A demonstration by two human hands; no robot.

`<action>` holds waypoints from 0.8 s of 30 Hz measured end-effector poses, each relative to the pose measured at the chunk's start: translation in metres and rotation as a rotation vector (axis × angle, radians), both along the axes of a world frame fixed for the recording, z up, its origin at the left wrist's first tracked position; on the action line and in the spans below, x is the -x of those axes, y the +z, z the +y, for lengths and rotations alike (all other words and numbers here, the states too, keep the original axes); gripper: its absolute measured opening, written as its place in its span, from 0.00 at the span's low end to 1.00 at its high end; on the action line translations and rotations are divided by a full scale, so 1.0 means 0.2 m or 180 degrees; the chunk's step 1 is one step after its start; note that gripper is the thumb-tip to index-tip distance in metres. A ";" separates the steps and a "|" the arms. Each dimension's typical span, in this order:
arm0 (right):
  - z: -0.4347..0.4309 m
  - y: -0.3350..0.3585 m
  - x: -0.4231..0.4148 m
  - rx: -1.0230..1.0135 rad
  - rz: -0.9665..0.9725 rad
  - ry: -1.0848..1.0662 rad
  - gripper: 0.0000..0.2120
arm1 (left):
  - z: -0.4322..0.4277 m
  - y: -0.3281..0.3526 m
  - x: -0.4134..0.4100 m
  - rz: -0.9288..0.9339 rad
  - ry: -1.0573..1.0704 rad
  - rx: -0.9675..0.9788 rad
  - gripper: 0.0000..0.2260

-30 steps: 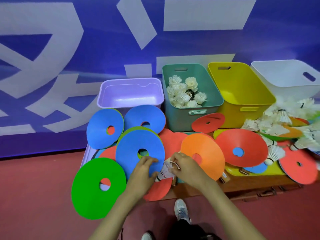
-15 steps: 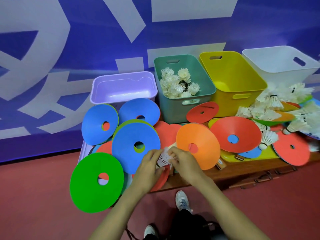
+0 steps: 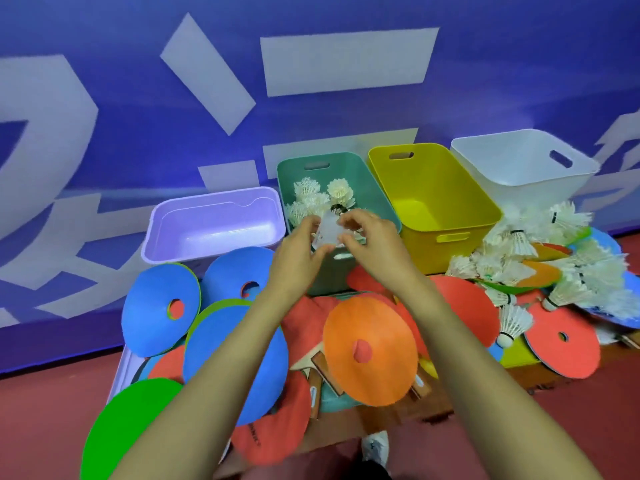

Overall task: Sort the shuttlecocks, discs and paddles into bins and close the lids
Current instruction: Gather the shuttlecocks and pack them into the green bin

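My left hand [image 3: 300, 251] and my right hand [image 3: 372, 242] together pinch a blurred white shuttlecock [image 3: 327, 230] over the front rim of the teal bin [image 3: 377, 199], which holds several white shuttlecocks [image 3: 323, 194]. The yellow bin [image 3: 433, 199] and the white bin [image 3: 523, 168] stand to its right, the lilac bin [image 3: 214, 220] to its left. Flat discs cover the table: blue disc [image 3: 159, 306], orange disc [image 3: 372, 348], green disc [image 3: 128, 424], red disc [image 3: 564, 337]. Wooden paddle handles [image 3: 320, 367] poke out under the orange disc.
A heap of loose shuttlecocks [image 3: 540, 258] lies at the right on more discs. A blue wall with white shapes [image 3: 343, 64] stands close behind the bins. Red floor and my shoe [image 3: 375, 445] show below the table's front edge.
Both hands have risen from the discs near the table's front edge and carried the shuttlecock forward to above the teal bin. The camera has tilted, shifting the scene lower.
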State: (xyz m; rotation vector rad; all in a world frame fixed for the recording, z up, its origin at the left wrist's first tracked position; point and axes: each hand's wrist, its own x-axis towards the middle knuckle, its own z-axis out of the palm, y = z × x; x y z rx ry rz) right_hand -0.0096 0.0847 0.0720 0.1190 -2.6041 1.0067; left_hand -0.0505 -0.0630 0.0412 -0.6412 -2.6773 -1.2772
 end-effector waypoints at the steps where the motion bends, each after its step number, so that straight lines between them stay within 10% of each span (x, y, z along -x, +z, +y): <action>1: 0.07 0.01 0.08 -0.0093 0.0002 -0.0097 0.11 | 0.07 0.03 0.10 0.0027 0.0121 0.0146 0.19; 9: 0.51 -0.15 0.51 -0.0776 -0.0684 -0.0012 0.15 | 0.41 -0.15 0.59 -0.0826 0.0298 0.1887 0.25; 24: 0.89 -0.34 0.33 -0.0344 0.0370 -0.0709 0.14 | 0.86 -0.19 0.33 0.0672 -0.0267 0.0469 0.15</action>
